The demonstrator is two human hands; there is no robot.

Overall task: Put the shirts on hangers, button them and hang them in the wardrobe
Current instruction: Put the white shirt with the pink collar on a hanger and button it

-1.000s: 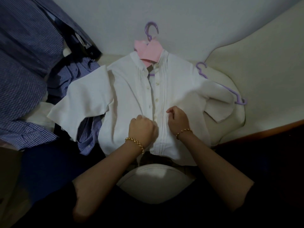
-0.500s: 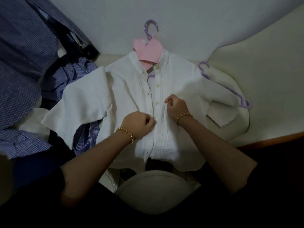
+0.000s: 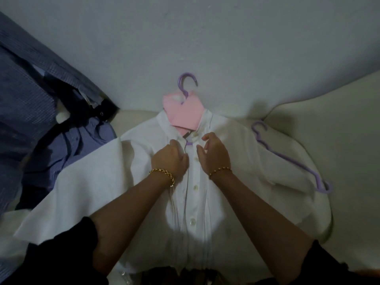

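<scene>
White shirt [image 3: 144, 182] lies collar-away, hem toward the person; left hand [image 3: 170, 159] and right hand [image 3: 214, 153] pinch its placket.

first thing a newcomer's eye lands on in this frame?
The white shirt spread flat in the centre on a purple hanger, pink collar lining showing at its neck. Both hands work the placket near the collar: the left hand grips the fabric, the right hand is beside it with curled fingers. A pile of blue shirts sits to the left, and a spare purple hanger lies on the right.
</scene>
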